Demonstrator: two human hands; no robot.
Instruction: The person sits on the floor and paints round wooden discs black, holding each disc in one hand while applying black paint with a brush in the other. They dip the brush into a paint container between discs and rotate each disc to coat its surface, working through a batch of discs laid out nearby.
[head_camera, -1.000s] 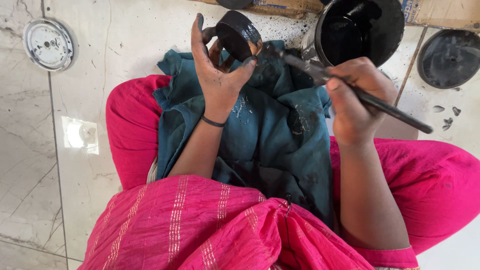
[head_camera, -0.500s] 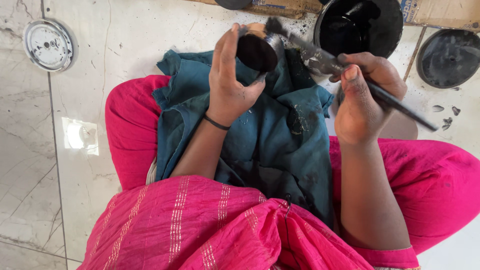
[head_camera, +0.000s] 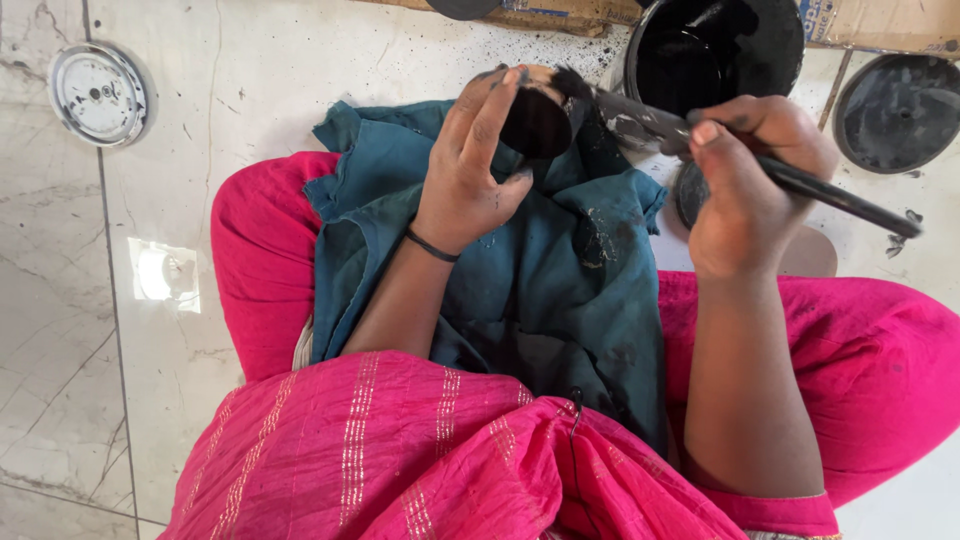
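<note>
Paint work sits mid-stroke, judging from this one view. Left hand (head_camera: 470, 165) grips a small round black piece (head_camera: 533, 123) at about twelve o'clock of the lap, fingers curled around its rim and thumb pressing from below, so it is clamped firmly. Right hand (head_camera: 745, 185) is at two o'clock from the lap, fingers closed together around the dark handle of a brush (head_camera: 700, 145), whose bristle tip touches the upper edge of the round piece.

Visible face of the piece looks already black; whether the back or the rim is covered cannot be told, since the fingers hide part of it. I judge coating to be well along on this face, with the hidden parts possibly left.

Teal cloth (head_camera: 540, 270), smeared with dark flecks, is spread over the lap on pink clothing (head_camera: 420, 460). Beyond the hands, at one o'clock, stands a black pot of paint (head_camera: 715, 50), and at two o'clock, farther out, lies a dark round lid (head_camera: 900, 110). Far at ten o'clock a round metal floor fitting (head_camera: 100, 92) sits in the marble floor (head_camera: 200, 300), well apart from the work
</note>
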